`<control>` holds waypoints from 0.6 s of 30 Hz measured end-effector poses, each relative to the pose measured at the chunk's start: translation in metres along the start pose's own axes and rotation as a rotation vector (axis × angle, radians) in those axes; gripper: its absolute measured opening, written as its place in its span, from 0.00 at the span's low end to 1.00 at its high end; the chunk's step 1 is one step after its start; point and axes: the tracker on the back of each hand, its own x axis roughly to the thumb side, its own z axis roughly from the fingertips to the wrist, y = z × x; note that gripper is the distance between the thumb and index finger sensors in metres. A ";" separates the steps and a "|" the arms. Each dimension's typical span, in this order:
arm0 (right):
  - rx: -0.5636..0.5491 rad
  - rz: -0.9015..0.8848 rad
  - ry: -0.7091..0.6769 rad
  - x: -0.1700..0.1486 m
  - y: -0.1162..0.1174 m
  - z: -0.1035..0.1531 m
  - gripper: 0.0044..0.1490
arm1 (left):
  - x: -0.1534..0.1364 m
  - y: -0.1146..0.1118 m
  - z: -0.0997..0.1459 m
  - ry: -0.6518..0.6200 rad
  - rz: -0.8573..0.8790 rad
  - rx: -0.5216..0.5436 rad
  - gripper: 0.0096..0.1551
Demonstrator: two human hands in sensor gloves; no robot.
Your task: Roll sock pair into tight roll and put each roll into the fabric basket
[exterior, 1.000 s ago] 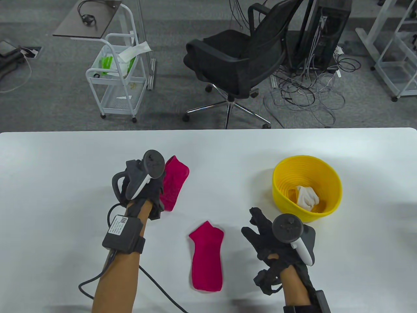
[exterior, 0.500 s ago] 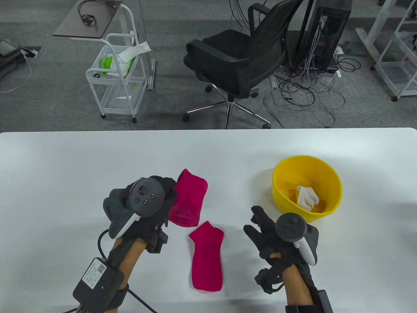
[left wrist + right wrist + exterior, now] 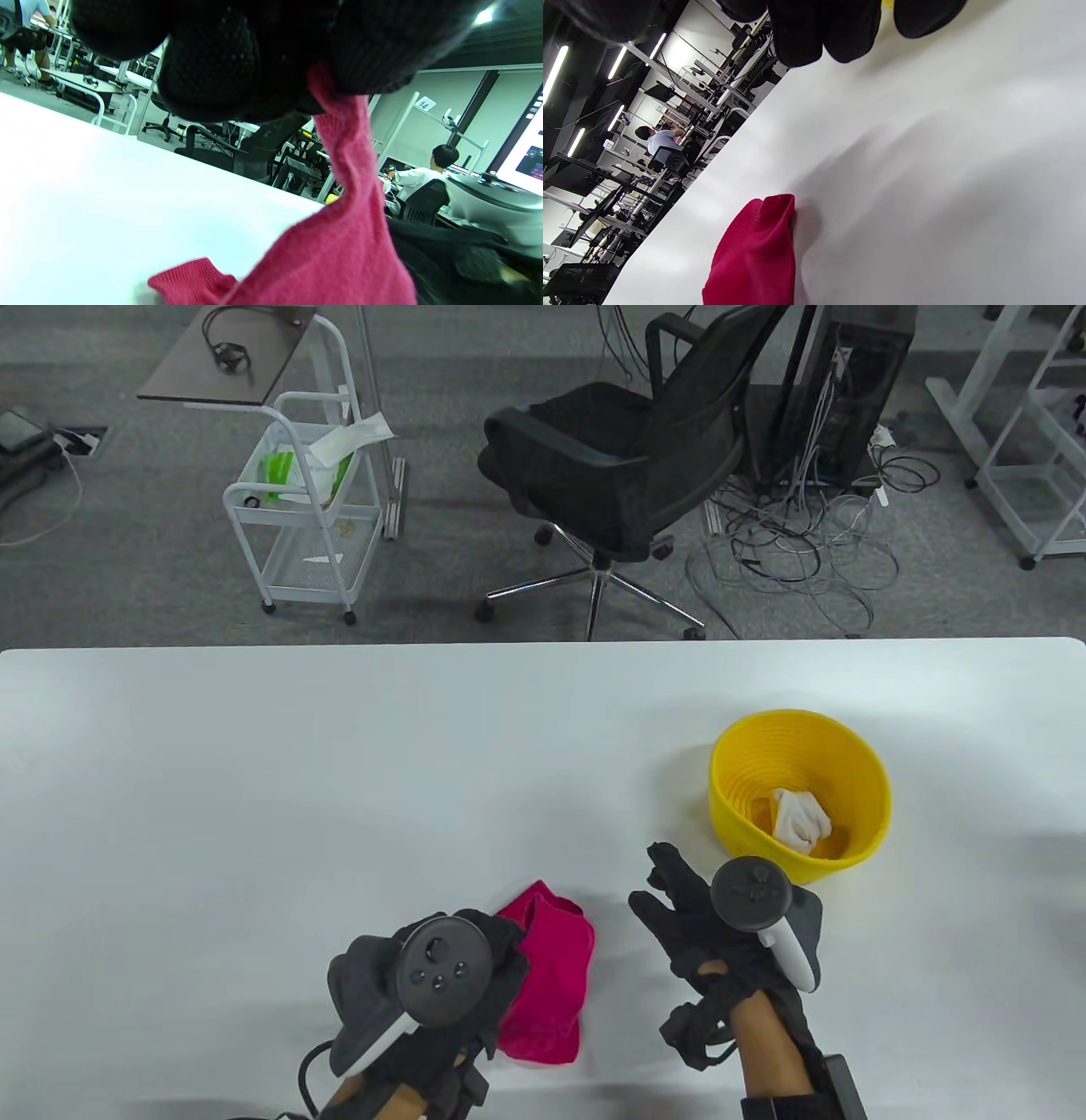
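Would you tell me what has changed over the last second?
The left hand, pinching one pink sock, carried it from the far left toward the person and laid it over the second pink sock. The right hand, the yellow basket and its white roll stayed put.

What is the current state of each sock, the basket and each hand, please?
held pink sock: pinched, hanging over its mate.
lower pink sock: flat on the table, unrolled.
yellow basket: upright, holds a white roll.
left hand: gripping the sock.
right hand: open, empty.
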 end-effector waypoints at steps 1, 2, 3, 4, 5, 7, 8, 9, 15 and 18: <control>0.001 0.001 0.002 0.000 0.000 0.000 0.52 | 0.000 -0.003 0.001 0.000 0.005 -0.013 0.23; 0.006 0.001 0.006 0.000 0.001 -0.001 0.52 | 0.001 -0.007 0.003 0.001 0.014 -0.033 0.23; 0.007 0.002 0.007 0.000 0.001 -0.001 0.52 | 0.001 -0.009 0.004 0.000 0.023 -0.043 0.23; 0.011 0.004 0.011 0.000 0.002 -0.002 0.52 | 0.001 -0.014 0.004 0.002 0.035 -0.058 0.23; 0.015 0.006 0.014 -0.001 0.002 -0.002 0.52 | 0.000 -0.018 0.003 0.006 0.040 -0.070 0.23; 0.019 0.007 0.018 -0.001 0.003 -0.003 0.52 | -0.002 -0.026 0.001 0.015 0.048 -0.094 0.23; 0.020 0.006 0.020 -0.001 0.003 -0.003 0.52 | -0.003 -0.030 -0.001 0.021 0.055 -0.104 0.23; 0.022 0.005 0.021 -0.002 0.003 -0.003 0.52 | -0.004 -0.034 -0.003 0.029 0.060 -0.118 0.23; 0.024 0.001 0.021 -0.001 0.003 -0.003 0.52 | -0.019 -0.050 -0.026 0.099 0.101 -0.147 0.23; 0.025 0.002 0.021 -0.002 0.003 -0.003 0.52 | -0.030 -0.057 -0.041 0.142 0.118 -0.142 0.23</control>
